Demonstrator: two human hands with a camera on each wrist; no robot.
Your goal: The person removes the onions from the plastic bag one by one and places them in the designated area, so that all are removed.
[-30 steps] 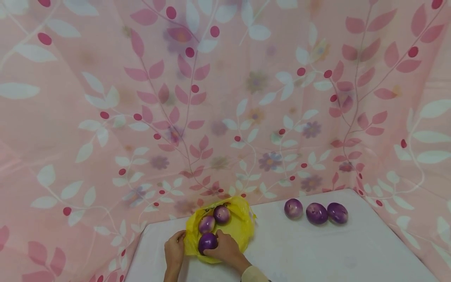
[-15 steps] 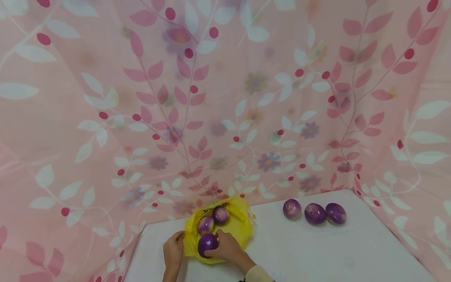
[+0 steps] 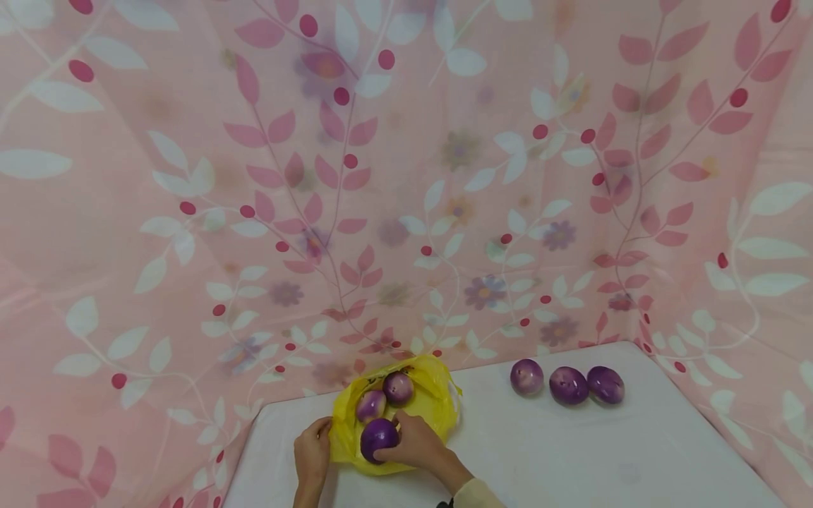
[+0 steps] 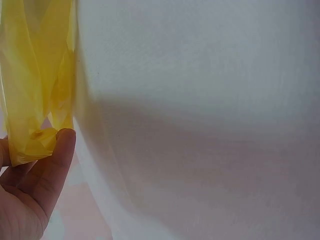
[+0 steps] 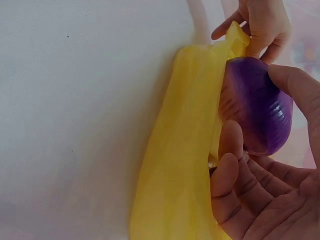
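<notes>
A glossy, round purple eggplant (image 3: pixel 380 440) is in my right hand (image 3: pixel 416 446), at the near side of the yellow plastic bag (image 3: pixel 435 416). The right wrist view shows the thumb and fingers around this eggplant (image 5: pixel 260 107), beside the bag's edge. My left hand (image 3: pixel 312 450) pinches the bag's left rim; in the left wrist view, its fingers (image 4: pixel 56 172) hold the gathered plastic (image 4: pixel 37 142). Two paler eggplants, one at the back (image 3: pixel 399 389) and one at the left (image 3: pixel 371 406), lie inside the open bag.
Three more eggplants rest on the white table (image 3: pixel 546 458) near its back edge: a paler one (image 3: pixel 526 377), a darker middle one (image 3: pixel 568 385) and another (image 3: pixel 606 384) beside it. A pink leaf-patterned curtain (image 3: pixel 406 212) hangs behind the table.
My right hand has shifted slightly right with the eggplant, which sits a little farther from the bag's left rim. The left hand keeps its hold.
</notes>
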